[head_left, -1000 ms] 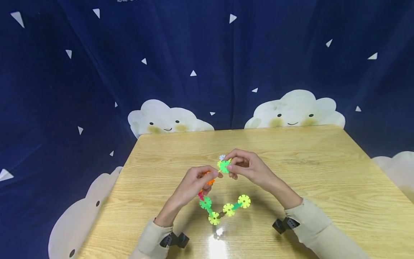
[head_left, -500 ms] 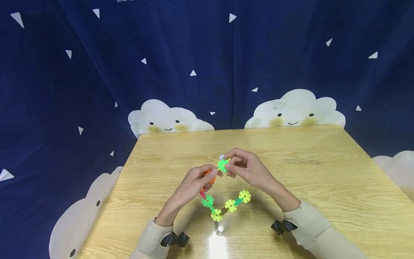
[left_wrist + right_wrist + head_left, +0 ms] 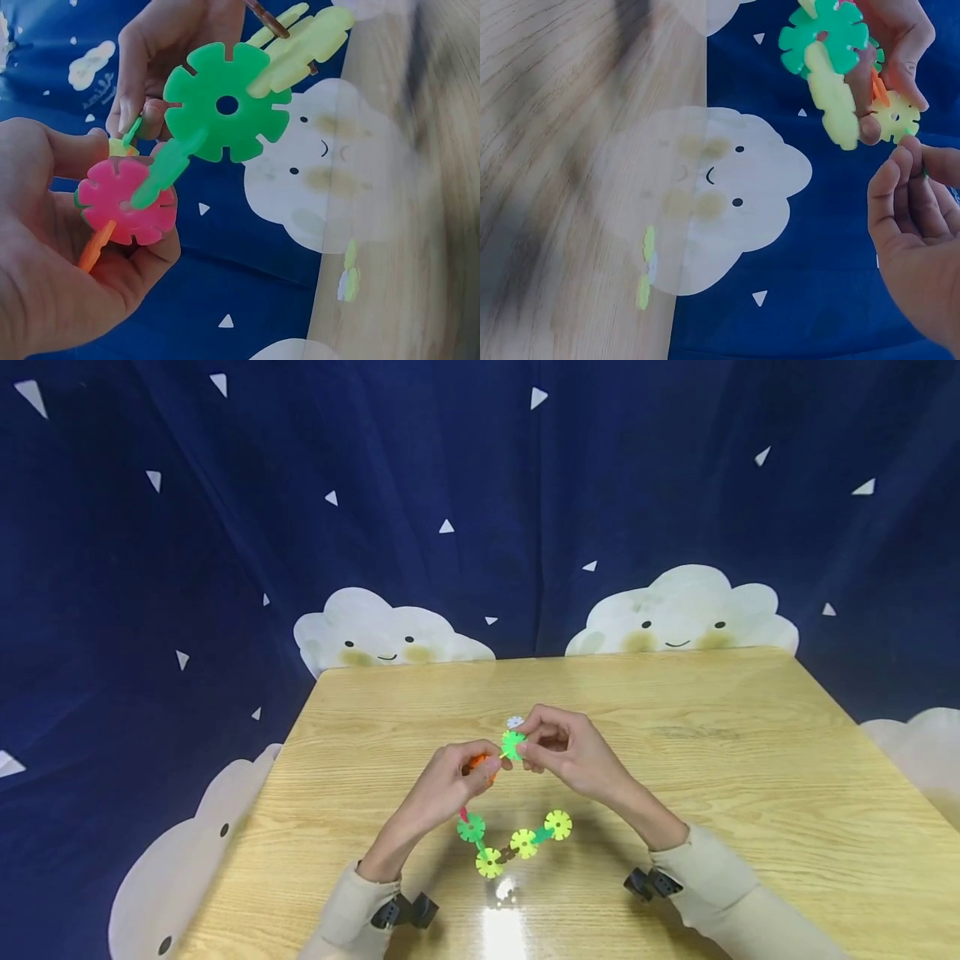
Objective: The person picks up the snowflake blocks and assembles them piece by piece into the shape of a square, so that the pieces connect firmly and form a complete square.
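My left hand [image 3: 450,785] grips a chain of slotted plastic snowflake discs near its upper end. Among its fingers show an orange disc [image 3: 480,767] and a pink disc [image 3: 142,217]. A yellow disc [image 3: 905,124] pokes out at its fingertips. My right hand [image 3: 573,752] pinches a green disc [image 3: 512,744] edge-on against that yellow disc; whether the slots are engaged I cannot tell. Below the left hand hangs the rest of the chain: another green disc [image 3: 471,827], then a yellow disc [image 3: 489,863], a brown disc [image 3: 507,853] and more yellow and green ones.
Beyond the hands, a small white disc [image 3: 514,722] lies on the wooden table [image 3: 675,793], with yellow pieces [image 3: 643,292] beside it. A dark blue curtain [image 3: 450,460] with white clouds hangs behind the table's far edge.
The right hand has moved slightly left with its green disc, closer to the left hand. The hanging chain swung right and up, then back left and down.
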The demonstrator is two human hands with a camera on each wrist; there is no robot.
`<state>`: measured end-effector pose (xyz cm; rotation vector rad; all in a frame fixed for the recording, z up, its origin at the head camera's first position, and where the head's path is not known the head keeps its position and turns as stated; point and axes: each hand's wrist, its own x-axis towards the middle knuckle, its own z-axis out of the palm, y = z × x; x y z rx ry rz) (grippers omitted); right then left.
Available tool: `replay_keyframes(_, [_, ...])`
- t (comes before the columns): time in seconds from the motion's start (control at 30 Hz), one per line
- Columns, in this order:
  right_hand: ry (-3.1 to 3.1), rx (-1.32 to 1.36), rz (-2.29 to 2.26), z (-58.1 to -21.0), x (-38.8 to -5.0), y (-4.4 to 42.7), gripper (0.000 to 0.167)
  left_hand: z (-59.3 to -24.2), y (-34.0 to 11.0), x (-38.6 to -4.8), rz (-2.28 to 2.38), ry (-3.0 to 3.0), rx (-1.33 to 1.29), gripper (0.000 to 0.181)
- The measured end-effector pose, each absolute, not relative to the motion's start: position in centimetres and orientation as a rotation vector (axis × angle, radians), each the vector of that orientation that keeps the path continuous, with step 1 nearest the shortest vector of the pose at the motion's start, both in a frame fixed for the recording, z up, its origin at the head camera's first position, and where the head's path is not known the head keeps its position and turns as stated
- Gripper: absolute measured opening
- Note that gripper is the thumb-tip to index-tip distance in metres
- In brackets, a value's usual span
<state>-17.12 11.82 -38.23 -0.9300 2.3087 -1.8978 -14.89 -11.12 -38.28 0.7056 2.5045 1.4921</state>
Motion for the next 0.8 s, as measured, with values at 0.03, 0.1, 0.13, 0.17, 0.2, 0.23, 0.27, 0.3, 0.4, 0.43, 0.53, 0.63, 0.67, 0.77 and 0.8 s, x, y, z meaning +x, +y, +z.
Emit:
replay_keyframes(0.03, [2.307, -0.932, -1.898, -38.21, -17.09, 11.76, 0.006, -38.22, -11.12, -14.9, 1.48, 2.516, 0.705, 0.023])
replay_keyframes(0.1, [2.309, -0.939, -1.888, -38.13, -17.02, 11.67, 0.005, -38.15, -11.1, -14.92, 1.47, 2.523, 0.707, 0.022])
replay_keyframes(0.13, [2.309, -0.941, -1.883, -38.09, -17.0, 11.62, 0.005, -38.13, -11.08, -14.93, 1.466, 2.524, 0.708, 0.022])
replay_keyframes(0.17, [2.309, -0.943, -1.876, -38.02, -16.96, 11.6, 0.005, -38.12, -11.04, -14.95, 1.466, 2.523, 0.712, 0.021])
replay_keyframes(0.2, [2.309, -0.944, -1.868, -37.95, -16.92, 11.59, 0.005, -38.13, -11.01, -14.97, 1.467, 2.522, 0.72, 0.021])
replay_keyframes(0.23, [2.314, -0.945, -1.858, -37.87, -16.89, 11.62, 0.004, -38.18, -10.99, -15.01, 1.473, 2.517, 0.726, 0.022])
replay_keyframes(0.27, [2.32, -0.943, -1.849, -37.79, -16.87, 11.67, 0.004, -38.21, -10.97, -15.03, 1.483, 2.509, 0.736, 0.022])
replay_keyframes(0.3, [2.323, -0.94, -1.839, -37.73, -16.87, 11.73, 0.004, -38.26, -10.96, -15.08, 1.491, 2.502, 0.747, 0.023])
replay_keyframes(0.4, [2.327, -0.943, -1.811, -37.56, -16.96, 11.85, 0.006, -38.34, -11.14, -15.14, 1.529, 2.457, 0.775, 0.025])
replay_keyframes(0.43, [2.329, -0.946, -1.801, -37.52, -17.0, 11.9, 0.007, -38.33, -11.21, -15.13, 1.543, 2.436, 0.78, 0.026])
replay_keyframes(0.53, [2.317, -0.955, -1.789, -37.55, -17.14, 11.94, 0.01, -38.23, -11.35, -15.08, 1.568, 2.386, 0.783, 0.025])
replay_keyframes(0.63, [2.283, -0.969, -1.792, -37.68, -17.25, 11.79, 0.013, -38.13, -11.3, -14.98, 1.572, 2.387, 0.78, 0.024])
replay_keyframes(0.67, [2.271, -0.972, -1.795, -37.72, -17.27, 11.71, 0.013, -38.13, -11.25, -14.97, 1.568, 2.401, 0.779, 0.024])
replay_keyframes(0.77, [2.246, -0.979, -1.802, -37.75, -17.25, 11.48, 0.014, -38.22, -11.14, -14.9, 1.567, 2.451, 0.777, 0.023])
replay_keyframes(0.8, [2.246, -0.984, -1.801, -37.74, -17.25, 11.42, 0.014, -38.24, -11.13, -14.87, 1.572, 2.464, 0.777, 0.022])
